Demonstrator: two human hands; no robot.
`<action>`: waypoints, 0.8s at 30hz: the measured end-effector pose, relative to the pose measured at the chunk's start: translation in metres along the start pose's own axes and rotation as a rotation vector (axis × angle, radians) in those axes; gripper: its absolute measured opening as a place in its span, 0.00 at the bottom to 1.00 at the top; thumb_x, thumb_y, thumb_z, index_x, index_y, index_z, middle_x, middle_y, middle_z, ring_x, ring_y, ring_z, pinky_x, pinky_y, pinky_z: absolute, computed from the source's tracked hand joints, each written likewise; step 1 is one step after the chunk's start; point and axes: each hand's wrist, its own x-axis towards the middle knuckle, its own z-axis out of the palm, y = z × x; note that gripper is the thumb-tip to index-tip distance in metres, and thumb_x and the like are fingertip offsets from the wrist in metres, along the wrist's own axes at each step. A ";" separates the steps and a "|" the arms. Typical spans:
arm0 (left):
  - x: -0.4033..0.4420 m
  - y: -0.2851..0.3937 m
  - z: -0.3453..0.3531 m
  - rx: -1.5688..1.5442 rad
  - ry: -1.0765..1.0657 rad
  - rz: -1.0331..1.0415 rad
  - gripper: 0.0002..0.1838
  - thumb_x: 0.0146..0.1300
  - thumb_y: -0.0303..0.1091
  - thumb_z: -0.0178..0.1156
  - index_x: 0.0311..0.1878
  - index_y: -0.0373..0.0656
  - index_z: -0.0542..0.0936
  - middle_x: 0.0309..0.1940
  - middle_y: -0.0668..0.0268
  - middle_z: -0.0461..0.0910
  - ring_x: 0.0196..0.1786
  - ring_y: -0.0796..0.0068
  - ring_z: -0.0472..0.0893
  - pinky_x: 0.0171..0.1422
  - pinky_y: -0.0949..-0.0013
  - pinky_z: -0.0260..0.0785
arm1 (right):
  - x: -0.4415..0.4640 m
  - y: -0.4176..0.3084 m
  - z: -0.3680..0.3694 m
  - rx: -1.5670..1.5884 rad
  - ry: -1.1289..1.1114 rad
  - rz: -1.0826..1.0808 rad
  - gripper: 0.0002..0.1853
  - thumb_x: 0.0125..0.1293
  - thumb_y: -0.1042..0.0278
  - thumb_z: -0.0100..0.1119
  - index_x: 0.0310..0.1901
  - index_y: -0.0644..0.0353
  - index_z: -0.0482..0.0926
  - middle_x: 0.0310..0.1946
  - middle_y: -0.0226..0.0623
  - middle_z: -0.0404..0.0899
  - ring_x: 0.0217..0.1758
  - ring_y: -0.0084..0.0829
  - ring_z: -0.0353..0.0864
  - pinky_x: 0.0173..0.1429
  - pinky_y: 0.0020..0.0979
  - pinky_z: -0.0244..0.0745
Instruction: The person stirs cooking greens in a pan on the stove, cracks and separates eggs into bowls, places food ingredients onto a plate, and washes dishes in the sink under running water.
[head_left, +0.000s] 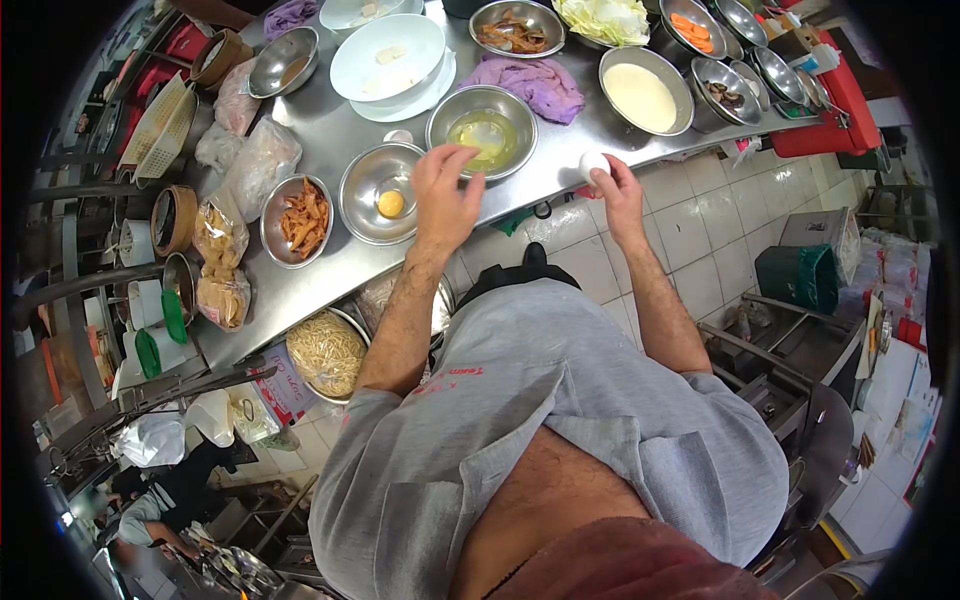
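A white egg (592, 166) is pinched in the fingertips of my right hand (618, 190), over the counter's front edge. My left hand (446, 195) hovers with spread fingers between two metal bowls and holds nothing visible. Beyond its fingers, one bowl (525, 128) has clear egg white (484, 136) in it. The other bowl (352, 205), just left of my hand, contains a yellow yolk (391, 204). A small pale piece, perhaps eggshell (398, 136), lies behind that bowl.
Beside the yolk bowl is a bowl of orange-brown strips (304, 220). White bowls (388, 58), a purple cloth (530, 88) and a bowl of pale liquid (641, 97) stand farther back. Plastic bags (264, 160) lie at the left. Another person (150, 515) is at the lower left.
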 end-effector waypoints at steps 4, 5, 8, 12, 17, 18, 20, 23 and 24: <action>0.049 0.027 -0.001 -0.370 -0.345 0.173 0.22 0.51 0.26 0.60 0.52 0.44 0.75 0.51 0.62 0.72 0.59 0.64 0.68 0.61 0.63 0.62 | 0.026 -0.045 0.030 0.436 -0.371 0.346 0.16 0.61 0.65 0.54 0.48 0.61 0.67 0.32 0.37 0.74 0.27 0.22 0.73 0.28 0.21 0.66; 0.060 0.029 -0.002 -0.522 -0.496 0.200 0.24 0.51 0.26 0.60 0.54 0.43 0.74 0.52 0.63 0.72 0.59 0.67 0.68 0.61 0.65 0.63 | 0.034 -0.053 0.040 0.533 -0.512 0.433 0.15 0.63 0.63 0.51 0.47 0.60 0.67 0.31 0.37 0.75 0.25 0.22 0.73 0.26 0.20 0.64; 0.083 0.005 0.010 -0.656 -0.675 0.049 0.27 0.51 0.28 0.63 0.57 0.42 0.72 0.51 0.63 0.74 0.52 0.74 0.74 0.55 0.70 0.68 | 0.059 -0.053 0.063 0.517 -0.711 0.440 0.15 0.65 0.59 0.46 0.46 0.61 0.69 0.32 0.35 0.76 0.27 0.23 0.75 0.27 0.21 0.66; 0.084 -0.007 0.007 -0.572 -0.541 -0.225 0.25 0.51 0.33 0.66 0.55 0.43 0.75 0.36 0.65 0.80 0.36 0.82 0.78 0.43 0.78 0.70 | 0.071 -0.057 0.087 0.319 -0.663 0.309 0.15 0.63 0.64 0.52 0.48 0.63 0.71 0.35 0.33 0.77 0.30 0.21 0.75 0.32 0.21 0.68; 0.080 -0.021 0.003 -0.466 -0.508 -0.300 0.25 0.51 0.34 0.65 0.55 0.43 0.75 0.31 0.67 0.80 0.32 0.85 0.75 0.39 0.78 0.69 | 0.080 -0.058 0.099 -0.050 -0.743 0.145 0.19 0.54 0.70 0.60 0.49 0.64 0.74 0.35 0.31 0.78 0.31 0.18 0.73 0.34 0.21 0.68; 0.079 -0.024 0.003 -0.478 -0.521 -0.330 0.25 0.51 0.35 0.64 0.55 0.43 0.75 0.30 0.67 0.80 0.31 0.85 0.75 0.38 0.78 0.69 | 0.080 -0.057 0.100 -0.049 -0.749 0.149 0.19 0.54 0.70 0.60 0.49 0.64 0.74 0.35 0.31 0.78 0.31 0.18 0.73 0.34 0.21 0.68; 0.076 -0.028 0.004 -0.465 -0.513 -0.344 0.25 0.52 0.35 0.63 0.55 0.43 0.76 0.30 0.68 0.80 0.31 0.85 0.75 0.37 0.78 0.69 | 0.084 -0.057 0.103 -0.127 -0.782 0.146 0.20 0.52 0.69 0.61 0.48 0.65 0.74 0.35 0.32 0.78 0.32 0.19 0.74 0.35 0.21 0.69; 0.074 -0.036 0.009 -0.441 -0.515 -0.342 0.24 0.52 0.35 0.63 0.54 0.43 0.76 0.29 0.68 0.80 0.30 0.85 0.75 0.37 0.79 0.69 | 0.084 -0.050 0.105 -0.140 -0.780 0.118 0.22 0.51 0.68 0.62 0.49 0.66 0.74 0.35 0.33 0.78 0.33 0.20 0.75 0.35 0.21 0.70; 0.075 -0.034 0.008 -0.428 -0.522 -0.336 0.23 0.52 0.35 0.62 0.54 0.42 0.77 0.29 0.68 0.80 0.30 0.85 0.75 0.37 0.79 0.69 | 0.084 -0.052 0.105 -0.149 -0.786 0.127 0.23 0.50 0.68 0.62 0.49 0.67 0.74 0.35 0.33 0.78 0.34 0.20 0.75 0.36 0.21 0.70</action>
